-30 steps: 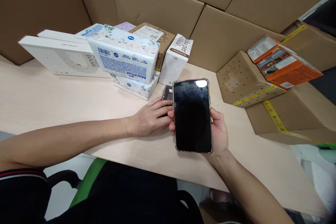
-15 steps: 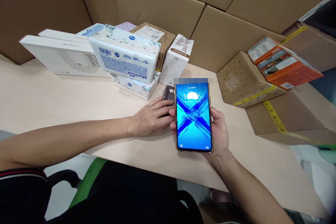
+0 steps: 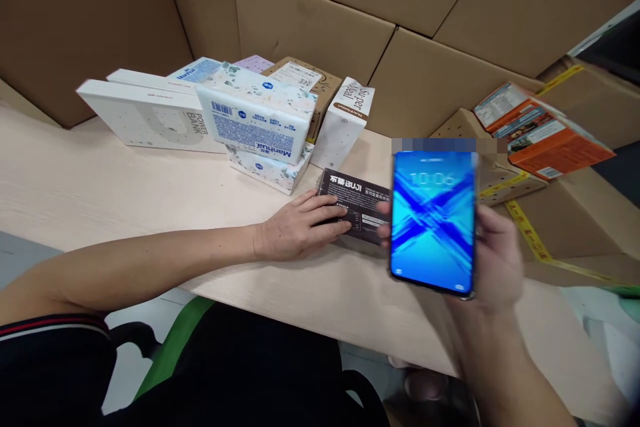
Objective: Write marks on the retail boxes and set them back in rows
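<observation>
My right hand [image 3: 500,253] grips a smartphone [image 3: 433,220] upright above the table. Its lit screen faces me, with a blue crossed pattern and a clock reading 10:06. A dark brown printed box [image 3: 357,190] lies on the table, its right end hidden behind the phone. Across the left part of that box rests my left hand [image 3: 305,223], fingers stretched out flat on its printed face. The phone and right hand are slightly blurred.
Behind my left hand stand stacked tissue packs [image 3: 260,117], a white power bank box [image 3: 145,117], a brown carton [image 3: 325,90] and a white Super Meal box [image 3: 343,120]. To the right are taped cardboard boxes [image 3: 570,220] and an orange box [image 3: 555,140]. Cardboard walls the back.
My right hand has moved the phone to the right, uncovering more of the dark box. My left hand stays on the box. The view has shifted slightly.
</observation>
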A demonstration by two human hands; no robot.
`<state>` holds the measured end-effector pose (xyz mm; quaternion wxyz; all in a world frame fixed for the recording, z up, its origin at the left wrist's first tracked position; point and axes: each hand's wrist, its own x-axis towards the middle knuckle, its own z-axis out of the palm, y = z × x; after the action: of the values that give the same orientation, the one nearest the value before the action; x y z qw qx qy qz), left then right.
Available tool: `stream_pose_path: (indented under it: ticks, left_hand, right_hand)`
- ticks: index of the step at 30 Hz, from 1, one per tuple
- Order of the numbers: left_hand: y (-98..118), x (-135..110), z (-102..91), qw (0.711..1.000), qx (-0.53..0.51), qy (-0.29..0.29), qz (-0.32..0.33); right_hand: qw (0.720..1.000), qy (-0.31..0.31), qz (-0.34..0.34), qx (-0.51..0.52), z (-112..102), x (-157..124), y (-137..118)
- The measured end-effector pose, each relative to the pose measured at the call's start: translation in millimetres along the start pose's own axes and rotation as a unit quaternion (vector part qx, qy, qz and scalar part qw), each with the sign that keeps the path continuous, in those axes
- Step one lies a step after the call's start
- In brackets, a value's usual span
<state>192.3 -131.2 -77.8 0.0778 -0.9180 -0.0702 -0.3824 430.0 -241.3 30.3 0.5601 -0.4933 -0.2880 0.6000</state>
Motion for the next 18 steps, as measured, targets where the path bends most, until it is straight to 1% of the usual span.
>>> stream_pose_path:
  ticks: [2, 3, 4, 5, 6, 8, 9, 11, 12, 13, 14, 16, 18]
  left_hand:
    - [0.4, -0.7, 0.2, 1.000, 0.004, -0.001, -0.006]
    - [0.4, -1.1, 0.6, 1.000, 0.006, 0.000, -0.009]
    - [0.3, -1.5, 1.2, 1.000, 0.007, 0.001, -0.010]
    - [0.2, -1.8, 1.7, 1.000, 0.009, 0.003, -0.010]
    - [0.1, -1.9, 2.1, 1.000, 0.011, 0.004, -0.010]
    - [0.4, -1.7, 2.1, 1.000, 0.010, 0.003, -0.010]
    - [0.9, -1.4, 1.6, 1.000, 0.009, 0.000, -0.012]
    - [2.3, -0.9, -0.2, 1.000, 0.008, -0.012, -0.027]
    - [3.1, -0.9, -1.2, 0.999, 0.009, -0.021, -0.039]
    - [3.8, -1.0, -2.3, 0.998, 0.013, -0.033, -0.052]
    - [4.3, -1.4, -3.2, 0.997, 0.017, -0.047, -0.064]
    - [4.7, -2.5, -4.5, 0.994, 0.025, -0.073, -0.073]
    - [4.7, -3.8, -4.9, 0.994, 0.031, -0.079, -0.067]
  right_hand:
    - [0.992, 0.083, -0.054, -0.077, -27.5, -4.9, -10.4]
    - [0.983, 0.123, -0.051, -0.130, -44.7, -6.1, -12.7]
    - [0.966, 0.174, -0.042, -0.188, -63.2, -6.7, -13.0]
    - [0.938, 0.228, -0.030, -0.260, -82.3, -7.0, -11.3]
    - [0.903, 0.243, -0.020, -0.353, -101.1, -7.3, -8.1]
    - [0.823, 0.270, -0.031, -0.499, -135.0, -8.2, 1.4]
    - [0.781, 0.278, -0.015, -0.560, -149.2, -8.9, 6.8]
    - [0.705, 0.283, 0.010, -0.651, -171.7, -10.4, 17.3]
    - [0.675, 0.281, 0.018, -0.682, -180.5, -10.9, 22.0]
    - [0.651, 0.277, 0.019, -0.706, -187.9, -11.2, 26.4]
    - [0.633, 0.272, 0.013, -0.725, -194.4, -11.2, 30.4]
    - [0.605, 0.264, -0.010, -0.751, -205.6, -10.6, 37.2]
    - [0.584, 0.254, -0.039, -0.770, -214.7, -9.8, 41.9]
